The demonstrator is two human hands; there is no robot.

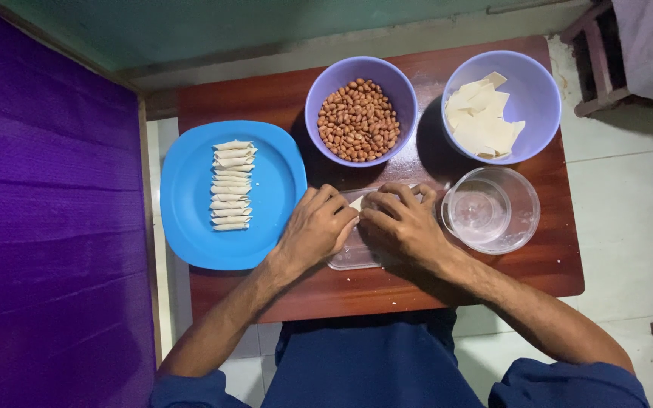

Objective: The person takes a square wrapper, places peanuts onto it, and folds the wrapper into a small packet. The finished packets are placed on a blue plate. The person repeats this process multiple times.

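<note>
Two hands meet at table centre over a clear plastic tray (353,253). Left hand (315,227) and right hand (400,223) are both curled down, fingertips pinched together on a small pale dough wrapper piece (357,202) lying on the tray; how firmly they grip it cannot be told. The tray sits flat on a reddish-brown wooden table (553,264), near its 6 o'clock edge.

At 9 o'clock of the hands: a blue plate (190,219) holding a neat column of rolled wrappers (232,185), stacked side by side. At 12 o'clock: a purple bowl of peanuts (359,121). At 1 o'clock: a second purple bowl (538,91) with flat square wrappers (481,121) piled loosely. At 3 o'clock, just beside the right hand: a clear glass bowl (493,210), apparently with a little clear liquid.

Room: purple fabric surface (47,227) fills the left side, green wall (190,30) at the top, white tiled floor (629,227) at right, wooden furniture leg (595,60) top right. The person wears blue sleeves (568,389), rolled up.
</note>
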